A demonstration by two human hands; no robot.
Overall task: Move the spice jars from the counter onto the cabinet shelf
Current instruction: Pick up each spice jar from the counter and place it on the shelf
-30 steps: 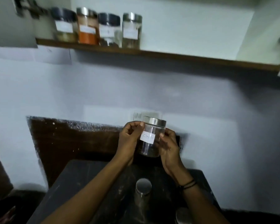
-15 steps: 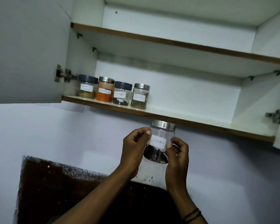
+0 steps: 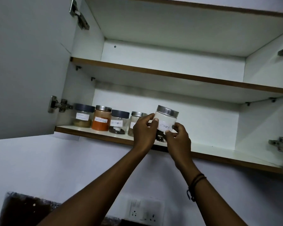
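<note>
Both my hands hold a clear jar (image 3: 167, 119) with a steel lid and a label reading "Cloves", dark cloves at its bottom. My left hand (image 3: 144, 132) grips its left side and my right hand (image 3: 178, 139) its lower right. The jar is at the front edge of the lower cabinet shelf (image 3: 219, 154); whether its base touches the shelf is hidden by my hands. To its left, a row of jars stands on the shelf: a dark-lidded one (image 3: 83, 117), an orange powder jar (image 3: 101, 119), a pepper jar (image 3: 118, 122) and a steel-lidded one (image 3: 136, 119), partly behind my left hand.
The left cabinet door (image 3: 28, 66) stands open, its hinge (image 3: 60, 104) beside the jar row. An upper shelf (image 3: 178, 75) runs above. A right door hinge (image 3: 280, 144) sticks out at the shelf's right end. A wall socket (image 3: 144, 211) is below on the white wall.
Both hands have lifted the cloves jar from over the counter up to the lower shelf's front edge, right of the jar row. The view has tilted up; the counter has dropped out of sight.
</note>
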